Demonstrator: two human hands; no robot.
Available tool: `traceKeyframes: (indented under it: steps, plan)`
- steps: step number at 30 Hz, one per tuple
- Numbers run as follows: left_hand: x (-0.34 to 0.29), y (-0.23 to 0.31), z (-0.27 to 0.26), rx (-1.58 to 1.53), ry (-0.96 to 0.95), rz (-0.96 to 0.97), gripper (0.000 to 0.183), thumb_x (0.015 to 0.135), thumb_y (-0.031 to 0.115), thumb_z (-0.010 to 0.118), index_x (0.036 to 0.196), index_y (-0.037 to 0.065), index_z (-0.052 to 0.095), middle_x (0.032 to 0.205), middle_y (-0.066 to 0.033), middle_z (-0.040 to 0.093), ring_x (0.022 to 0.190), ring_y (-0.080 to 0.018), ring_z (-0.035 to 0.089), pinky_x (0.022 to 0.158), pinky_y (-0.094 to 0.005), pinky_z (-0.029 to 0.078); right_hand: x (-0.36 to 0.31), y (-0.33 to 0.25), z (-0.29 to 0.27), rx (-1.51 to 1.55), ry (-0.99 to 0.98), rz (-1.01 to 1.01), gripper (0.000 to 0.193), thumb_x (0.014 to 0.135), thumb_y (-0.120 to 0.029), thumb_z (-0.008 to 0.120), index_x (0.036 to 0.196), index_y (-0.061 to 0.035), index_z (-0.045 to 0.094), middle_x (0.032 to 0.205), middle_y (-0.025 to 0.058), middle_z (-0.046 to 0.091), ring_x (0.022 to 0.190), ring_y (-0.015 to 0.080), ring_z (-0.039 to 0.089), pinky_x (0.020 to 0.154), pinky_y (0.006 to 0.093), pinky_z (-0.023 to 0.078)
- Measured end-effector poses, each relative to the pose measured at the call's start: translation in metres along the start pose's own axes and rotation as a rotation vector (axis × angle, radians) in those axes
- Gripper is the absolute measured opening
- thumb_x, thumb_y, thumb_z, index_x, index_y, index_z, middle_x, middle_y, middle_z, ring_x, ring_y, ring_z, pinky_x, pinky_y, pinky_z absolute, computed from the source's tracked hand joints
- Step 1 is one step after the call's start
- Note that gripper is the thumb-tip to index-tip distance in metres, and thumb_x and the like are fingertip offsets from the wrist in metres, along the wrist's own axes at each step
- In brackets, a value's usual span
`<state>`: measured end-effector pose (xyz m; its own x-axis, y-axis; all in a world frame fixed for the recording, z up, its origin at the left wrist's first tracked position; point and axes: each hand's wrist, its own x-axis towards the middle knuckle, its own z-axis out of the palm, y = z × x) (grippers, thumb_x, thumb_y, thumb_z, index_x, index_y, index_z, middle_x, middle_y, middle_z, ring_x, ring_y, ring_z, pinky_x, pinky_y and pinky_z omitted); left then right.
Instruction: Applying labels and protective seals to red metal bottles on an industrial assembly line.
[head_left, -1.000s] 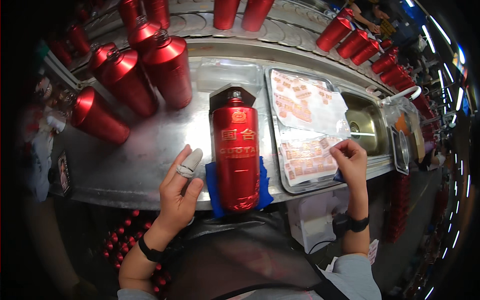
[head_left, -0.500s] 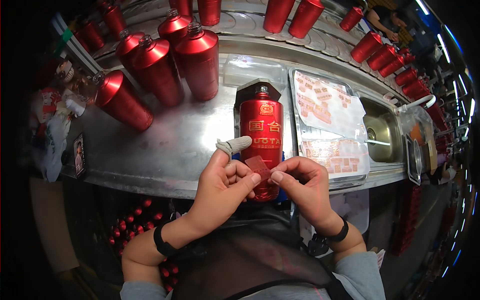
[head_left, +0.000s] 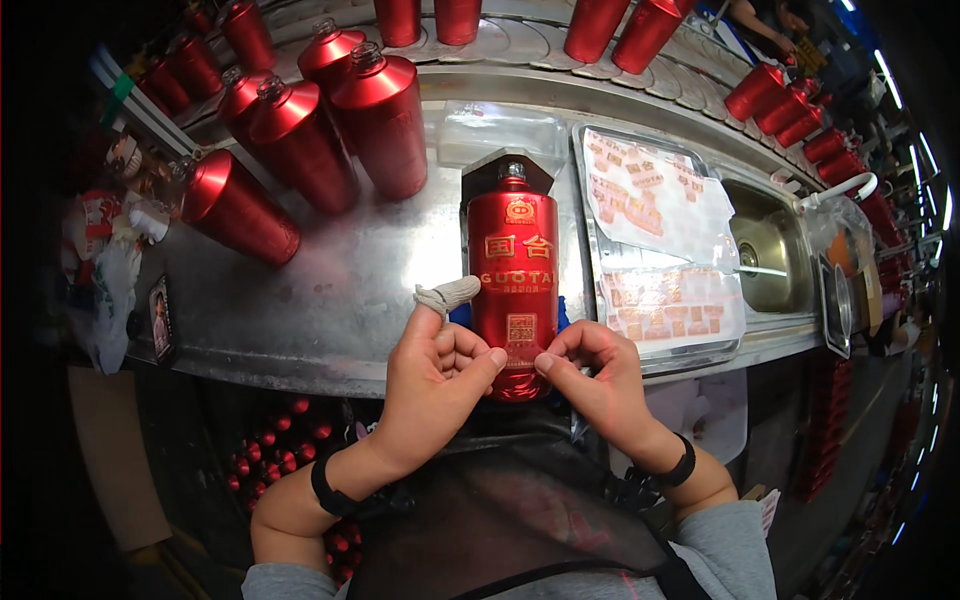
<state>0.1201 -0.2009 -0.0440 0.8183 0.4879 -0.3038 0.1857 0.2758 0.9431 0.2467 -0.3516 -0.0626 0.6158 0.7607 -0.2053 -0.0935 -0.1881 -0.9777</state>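
Note:
A red metallic bottle (head_left: 513, 222) with gold print lies in front of me, neck away, propped in a dark cradle (head_left: 535, 170). Against its lower front is a small translucent decal (head_left: 521, 330) with a gold square emblem. My left hand (head_left: 432, 378) pinches the decal's lower left corner between thumb and bent fingers. Its raised index finger wears a grey-white cloth finger cover (head_left: 452, 292) and points along the bottle's left side. My right hand (head_left: 602, 385) pinches the lower right corner with thumb and index finger. Both hands are closed.
To the right, a metal tray (head_left: 590, 230) holds white decal sheets (head_left: 640, 205); beyond it is a sink (head_left: 770, 240). Several red bottles (head_left: 385, 120) stand at the left, others on a conveyor (head_left: 520, 40) behind. A clear plastic box (head_left: 490, 135) sits behind the cradle.
The decal, held tilted above the bottle before, now lies straight against its lower front. My hands have moved slightly apart, to its two lower corners.

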Motion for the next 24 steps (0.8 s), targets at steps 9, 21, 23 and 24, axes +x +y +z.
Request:
traceKeyframes:
  steps: [9, 21, 23, 24]
  plan:
    - [-0.0005, 0.0037, 0.0016, -0.009, 0.025, -0.016, 0.062, 0.088, -0.002, 0.065, 0.142, -0.001, 0.034, 0.081, -0.0016, 0.059, 0.068, -0.0032, 0.056, 0.062, -0.0175, 0.047, 0.0025, 0.0015, -0.0036, 0.005, -0.044, 0.029, 0.013, 0.086, -0.011, 0.070, 0.081, -0.0024, 0.061, 0.074, -0.0007, 0.062, 0.069, 0.0046, 0.054, 0.064, 0.0216, 0.043]
    - [0.0006, 0.0029, 0.0002, -0.016, 0.016, -0.020, 0.064, 0.088, -0.001, 0.066, 0.142, 0.000, 0.033, 0.079, -0.0014, 0.059, 0.066, -0.0029, 0.056, 0.060, -0.0167, 0.045, 0.0054, -0.0025, -0.0055, 0.015, -0.070, 0.064, 0.013, 0.085, -0.012, 0.071, 0.080, -0.0027, 0.062, 0.075, -0.0014, 0.062, 0.071, 0.0046, 0.052, 0.065, 0.0220, 0.043]
    - [0.0002, 0.0042, 0.0005, -0.015, 0.016, -0.025, 0.064, 0.088, -0.001, 0.066, 0.142, 0.000, 0.033, 0.079, -0.0013, 0.059, 0.066, -0.0029, 0.056, 0.060, -0.0166, 0.045, 0.0055, -0.0041, -0.0056, 0.022, -0.071, 0.071, 0.013, 0.085, -0.011, 0.071, 0.080, -0.0027, 0.062, 0.075, -0.0014, 0.062, 0.071, 0.0046, 0.052, 0.065, 0.0220, 0.043]
    - [0.0001, 0.0040, 0.0006, -0.013, 0.015, -0.028, 0.064, 0.088, -0.001, 0.066, 0.142, 0.000, 0.033, 0.079, -0.0013, 0.059, 0.066, -0.0028, 0.056, 0.060, -0.0165, 0.045, 0.0055, -0.0039, -0.0056, 0.028, -0.072, 0.075, 0.013, 0.085, -0.011, 0.071, 0.080, -0.0028, 0.062, 0.075, -0.0014, 0.062, 0.071, 0.0046, 0.052, 0.065, 0.0219, 0.043]
